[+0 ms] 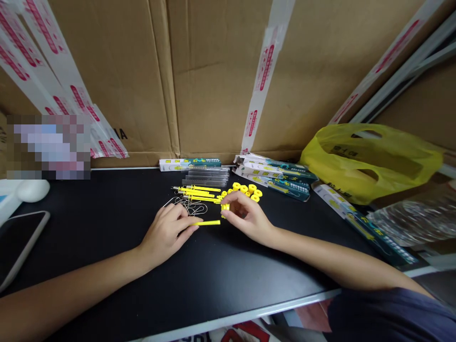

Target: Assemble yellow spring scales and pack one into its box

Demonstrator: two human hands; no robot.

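Observation:
My left hand [171, 230] rests on the black table [107, 228] and pinches a thin yellow stick [208, 223] that points right. My right hand [245, 216] is closed on a small yellow spool [225, 207] just right of the stick's tip. Behind my hands lie more yellow sticks [197, 192], a cluster of yellow spools [247, 190], a few bent wire loops [190, 206] and clear plastic tubes [206, 176].
Green-and-white packaging boxes [274, 175] lie at the back and right. A yellow plastic bag [370, 159] and a clear bag [413, 218] sit at right. A phone [17, 242] lies at left. Taped cardboard [213, 71] walls the back.

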